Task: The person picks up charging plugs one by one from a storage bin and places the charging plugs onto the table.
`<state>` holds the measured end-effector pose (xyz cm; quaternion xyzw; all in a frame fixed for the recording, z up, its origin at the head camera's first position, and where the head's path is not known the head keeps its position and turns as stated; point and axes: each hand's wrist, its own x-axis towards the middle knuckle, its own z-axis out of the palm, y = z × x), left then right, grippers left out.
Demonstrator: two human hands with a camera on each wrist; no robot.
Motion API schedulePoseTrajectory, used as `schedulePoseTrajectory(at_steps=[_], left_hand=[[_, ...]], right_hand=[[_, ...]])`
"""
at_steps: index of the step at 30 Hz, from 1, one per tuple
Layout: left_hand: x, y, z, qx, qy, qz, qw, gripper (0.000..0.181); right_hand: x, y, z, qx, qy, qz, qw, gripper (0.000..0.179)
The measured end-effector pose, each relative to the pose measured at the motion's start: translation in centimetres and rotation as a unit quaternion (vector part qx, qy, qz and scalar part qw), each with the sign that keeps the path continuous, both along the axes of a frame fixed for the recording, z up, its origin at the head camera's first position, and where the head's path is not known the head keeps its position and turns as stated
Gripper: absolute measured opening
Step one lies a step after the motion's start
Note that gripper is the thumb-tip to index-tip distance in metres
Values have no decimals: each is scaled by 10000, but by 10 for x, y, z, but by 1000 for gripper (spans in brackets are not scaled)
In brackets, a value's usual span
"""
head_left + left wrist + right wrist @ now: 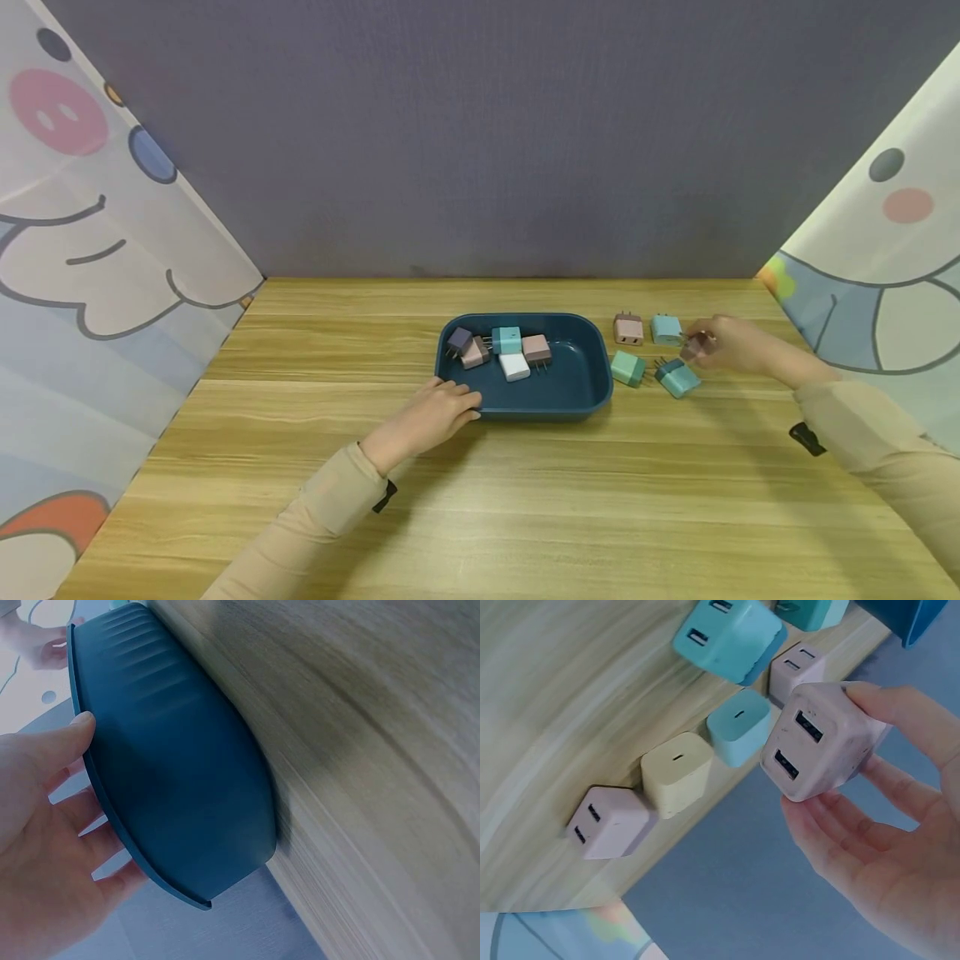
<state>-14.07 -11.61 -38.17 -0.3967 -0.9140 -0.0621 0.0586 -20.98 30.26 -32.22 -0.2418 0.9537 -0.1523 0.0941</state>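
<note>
The right grip (pixel 723 343) is pinching a pink plug (pixel 832 750) between thumb and fingers, the face with two ports turning away from the palm. Just left of this grip, a light blue plug (pixel 666 331) is resting on the desk (pixel 525 508); the right wrist view is showing a cream plug (pixel 676 776) and a second pink plug (pixel 615 823) lining up past it. Just on the person's side of the right grip, a teal plug (pixel 681 380) is lying. Farther left of it, a third pink plug (pixel 628 328) and a green plug (pixel 626 367) are sitting near a dark blue tray (pixel 573 379).

The left grip (pixel 427 417) is pinching the tray's near wall, thumb outside, fingers inside. Ahead of this grip, in the tray, a purple plug (pixel 460 339) is lying against a fourth pink plug (pixel 473 354); to their right, an aqua plug (pixel 507 340), a white plug (pixel 515 367) and a fifth pink plug (pixel 536 347) are clustering. Farthest beyond both grips, a grey panel (pixel 495 142) is rising behind the desk.
</note>
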Motion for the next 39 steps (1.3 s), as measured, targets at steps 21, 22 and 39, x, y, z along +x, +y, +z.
schedulePoseTrajectory(at_steps=[21,22,39], left_hand=[[-1,0,0,-45,-43,21,10000,10],[0,0,0,-50,-55,27,10000,10],[0,0,0,-34,-104,60,9999,9]], right_hand=[[1,23,-21,441,-17,-248,9987,41],[1,24,-22,432,-13,-242,9988,41],[4,37,-36,89,-77,-351,9993,38]])
